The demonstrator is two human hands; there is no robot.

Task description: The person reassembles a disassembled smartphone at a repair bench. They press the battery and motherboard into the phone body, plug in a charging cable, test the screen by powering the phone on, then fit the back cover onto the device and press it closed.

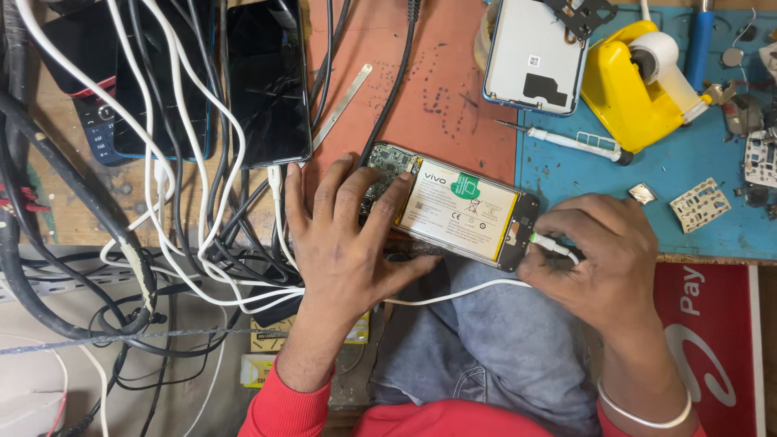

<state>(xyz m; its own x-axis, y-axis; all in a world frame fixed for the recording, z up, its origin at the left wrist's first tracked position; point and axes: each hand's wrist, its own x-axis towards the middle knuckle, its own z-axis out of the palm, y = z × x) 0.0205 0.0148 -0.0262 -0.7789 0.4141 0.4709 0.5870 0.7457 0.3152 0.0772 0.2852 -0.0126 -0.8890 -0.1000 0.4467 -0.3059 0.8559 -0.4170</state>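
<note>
From the head view, an opened phone point(453, 212) with its back off and battery showing lies at the near edge of the bench, over the person's lap. The left hand point(344, 235) lies flat on the phone's left end, fingers spread, pinning it down. The right hand point(603, 259) sits at the phone's right end, fingers curled and pinching a white plug point(550, 245) at the phone's port. Its white cable point(453, 293) loops below the phone. Beyond the phone lie a screwdriver point(566, 142), a back cover point(532, 53) and a yellow dispenser point(631, 81).
</note>
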